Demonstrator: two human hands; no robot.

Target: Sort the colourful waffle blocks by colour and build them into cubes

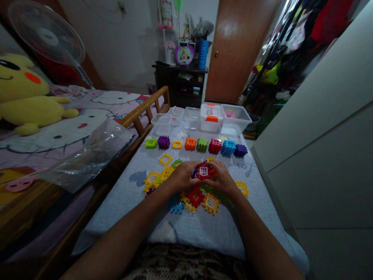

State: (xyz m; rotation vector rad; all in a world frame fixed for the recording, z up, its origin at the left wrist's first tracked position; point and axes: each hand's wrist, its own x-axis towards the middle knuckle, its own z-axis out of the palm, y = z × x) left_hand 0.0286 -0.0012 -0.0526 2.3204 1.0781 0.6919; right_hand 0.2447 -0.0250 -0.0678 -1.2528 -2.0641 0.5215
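Observation:
Both hands meet over a loose pile of plastic interlocking blocks on the cloth-covered table. Between the fingertips of my left hand and my right hand is a red interlocking block with a white window insert. The fingers of both hands are closed around its sides, and part of it is hidden by them. Below lie another red block, a yellow block with a pale window, and a blue piece. More yellow blocks are heaped left of my left hand.
Behind the pile stands a row of colour-sorted stacks, among them purple, orange and light blue. Clear plastic boxes line the far end. A wooden bed rail runs along the left, a pale cabinet along the right.

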